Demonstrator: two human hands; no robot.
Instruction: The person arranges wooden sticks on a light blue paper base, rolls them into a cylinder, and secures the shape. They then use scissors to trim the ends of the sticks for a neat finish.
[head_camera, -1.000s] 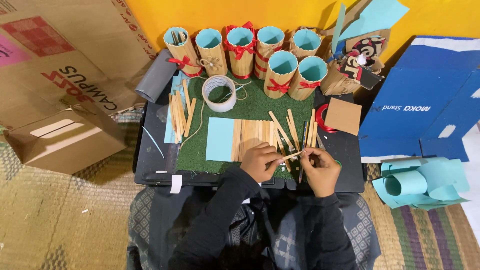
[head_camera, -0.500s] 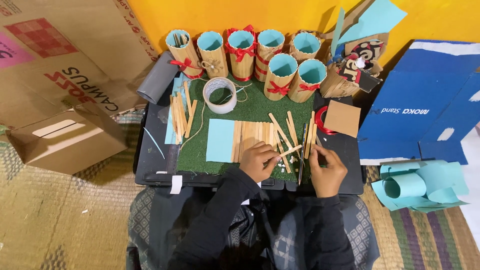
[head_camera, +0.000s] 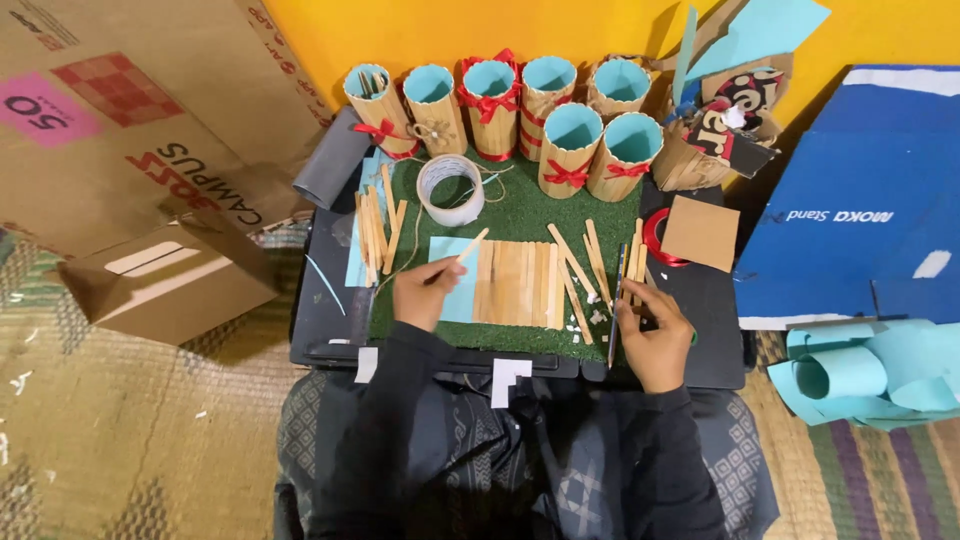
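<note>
Since the earlier frames the two hands have parted: the left hand (head_camera: 428, 292) has shifted left onto the light blue paper sheet (head_camera: 452, 268) and now pinches one wooden stick (head_camera: 462, 248), tilted up toward the tape roll (head_camera: 450, 189); the right hand (head_camera: 655, 335) has drawn back to the right edge of the green mat (head_camera: 520, 212), fingers curled around what seems to be a thin dark tool (head_camera: 616, 300) standing along the mat edge; exact grip cannot be told. Between the hands lies a row of sticks (head_camera: 522, 283) set side by side on the blue sheet, flat, touching each other. Loose sticks (head_camera: 580, 262) lie crossed just right of the row, with small white scraps near them. A second bundle of sticks (head_camera: 378, 228) lies at the mat's left edge, beside a grey tube (head_camera: 330, 172). A red ribbon loop (head_camera: 655, 240) and a brown card square (head_camera: 702, 232) sit right of the mat. Behind the mat stand seven stick-clad cylinders (head_camera: 570, 150) lined in light blue, most tied with red bows; the leftmost cylinder (head_camera: 368, 110) holds a few sticks, the others show nothing inside. Cardboard boxes (head_camera: 165, 285) lie left, a blue box (head_camera: 860, 200) and rolled blue paper (head_camera: 850, 372) right. The row of sticks and the containers are unchanged in position.
</note>
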